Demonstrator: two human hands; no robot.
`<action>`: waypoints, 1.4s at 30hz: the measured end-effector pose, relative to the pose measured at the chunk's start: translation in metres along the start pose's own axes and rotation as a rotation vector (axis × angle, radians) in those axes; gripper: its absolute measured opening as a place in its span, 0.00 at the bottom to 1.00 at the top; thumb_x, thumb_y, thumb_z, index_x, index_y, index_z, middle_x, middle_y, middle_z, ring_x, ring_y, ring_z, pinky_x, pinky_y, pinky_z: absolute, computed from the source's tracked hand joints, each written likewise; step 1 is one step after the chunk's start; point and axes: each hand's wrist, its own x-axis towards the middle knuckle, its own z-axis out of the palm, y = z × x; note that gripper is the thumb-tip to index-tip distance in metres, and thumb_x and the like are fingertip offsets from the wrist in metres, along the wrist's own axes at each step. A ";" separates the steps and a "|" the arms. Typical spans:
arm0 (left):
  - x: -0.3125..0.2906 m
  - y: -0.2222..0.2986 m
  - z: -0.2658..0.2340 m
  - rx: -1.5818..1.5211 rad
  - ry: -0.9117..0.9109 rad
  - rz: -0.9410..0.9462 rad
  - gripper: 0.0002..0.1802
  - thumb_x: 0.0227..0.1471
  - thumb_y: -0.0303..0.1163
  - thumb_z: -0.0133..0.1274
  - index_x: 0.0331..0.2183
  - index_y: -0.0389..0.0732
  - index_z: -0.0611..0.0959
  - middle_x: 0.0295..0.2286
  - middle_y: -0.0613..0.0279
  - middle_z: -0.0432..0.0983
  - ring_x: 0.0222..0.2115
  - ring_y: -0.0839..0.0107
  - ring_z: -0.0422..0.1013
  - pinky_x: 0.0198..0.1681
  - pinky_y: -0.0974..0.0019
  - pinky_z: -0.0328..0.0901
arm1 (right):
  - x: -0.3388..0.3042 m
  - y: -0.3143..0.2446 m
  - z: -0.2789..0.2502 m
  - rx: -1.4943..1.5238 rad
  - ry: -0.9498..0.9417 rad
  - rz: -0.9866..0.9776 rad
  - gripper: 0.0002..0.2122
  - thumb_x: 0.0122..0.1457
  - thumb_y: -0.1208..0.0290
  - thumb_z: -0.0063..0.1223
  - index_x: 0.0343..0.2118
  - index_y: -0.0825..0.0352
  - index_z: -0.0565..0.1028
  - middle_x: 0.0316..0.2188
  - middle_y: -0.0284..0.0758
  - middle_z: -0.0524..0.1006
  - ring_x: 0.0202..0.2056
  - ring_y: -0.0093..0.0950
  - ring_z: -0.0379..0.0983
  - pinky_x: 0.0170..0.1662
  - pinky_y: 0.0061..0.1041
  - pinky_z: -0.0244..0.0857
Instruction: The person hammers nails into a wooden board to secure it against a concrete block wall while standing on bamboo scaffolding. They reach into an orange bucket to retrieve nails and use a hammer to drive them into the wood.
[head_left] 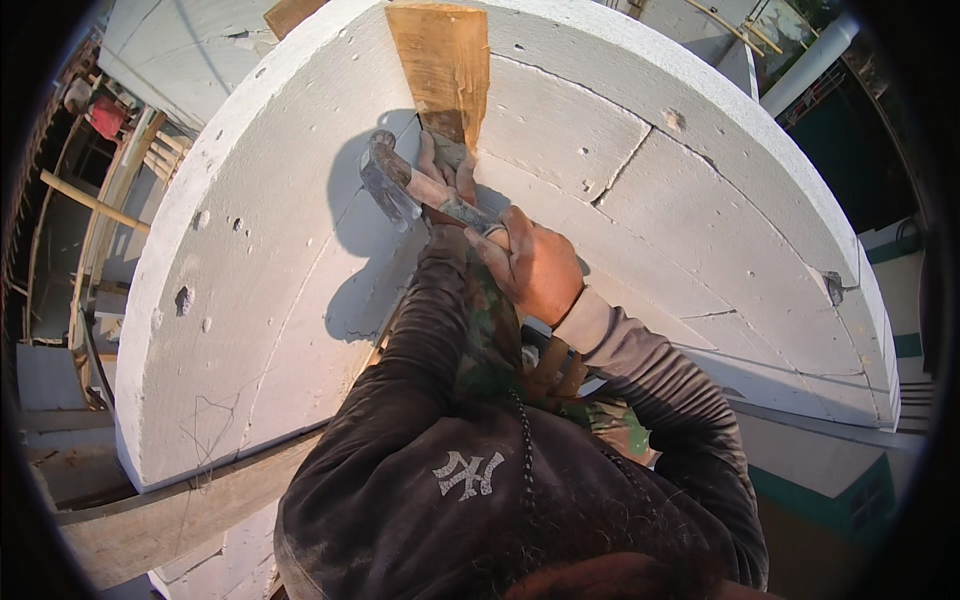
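My right hand (537,262) is closed round the handle of a claw hammer (385,182). The hammer's dusty metal head points up and left, close to the left block wall. Behind the handle, my left hand (450,165) reaches into the corner where two white walls meet. Its fingers are curled at the lower end of a wooden board (440,50) that stands in this corner. The hammer partly covers this hand, so what its fingers grip is hidden.
White block walls (280,200) rise on both sides, with chips and open joints in the right wall (600,130). A timber beam (190,505) crosses at lower left, beside a bent thin wire (213,430). Poles and a person in red (105,117) appear far left.
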 end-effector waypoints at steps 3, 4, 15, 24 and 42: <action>0.016 -0.005 -0.002 0.250 0.129 0.405 0.42 0.56 0.37 0.64 0.64 0.31 0.64 0.30 0.64 0.68 0.27 0.76 0.65 0.33 0.73 0.64 | 0.016 0.018 0.014 -0.115 -0.051 0.212 0.18 0.65 0.55 0.55 0.37 0.69 0.70 0.23 0.50 0.78 0.26 0.52 0.78 0.28 0.45 0.72; 0.017 -0.005 -0.003 0.257 0.154 0.403 0.41 0.56 0.36 0.64 0.64 0.31 0.64 0.29 0.64 0.68 0.26 0.77 0.64 0.32 0.74 0.64 | 0.015 0.012 0.011 -0.112 -0.065 0.202 0.18 0.65 0.54 0.54 0.37 0.70 0.71 0.23 0.50 0.79 0.26 0.52 0.78 0.28 0.45 0.72; 0.023 -0.009 -0.012 0.104 0.095 0.307 0.42 0.56 0.37 0.65 0.63 0.28 0.65 0.25 0.65 0.69 0.26 0.76 0.65 0.32 0.72 0.64 | 0.008 0.001 0.010 -0.072 -0.083 0.158 0.20 0.66 0.53 0.52 0.38 0.71 0.73 0.23 0.50 0.79 0.28 0.51 0.79 0.32 0.47 0.73; 0.008 -0.010 -0.003 -0.024 0.047 0.110 0.44 0.56 0.36 0.64 0.64 0.25 0.60 0.38 0.56 0.72 0.32 0.72 0.68 0.35 0.70 0.65 | 0.003 0.021 0.015 -0.086 -0.071 0.200 0.21 0.65 0.52 0.52 0.39 0.71 0.74 0.24 0.51 0.80 0.29 0.52 0.79 0.33 0.48 0.73; 0.006 0.003 -0.008 0.168 -0.068 -0.045 0.45 0.57 0.46 0.61 0.64 0.30 0.63 0.59 0.37 0.63 0.53 0.46 0.70 0.54 0.50 0.67 | -0.002 0.039 0.023 -0.120 -0.062 0.112 0.19 0.65 0.54 0.53 0.36 0.71 0.74 0.23 0.51 0.79 0.27 0.51 0.79 0.32 0.48 0.73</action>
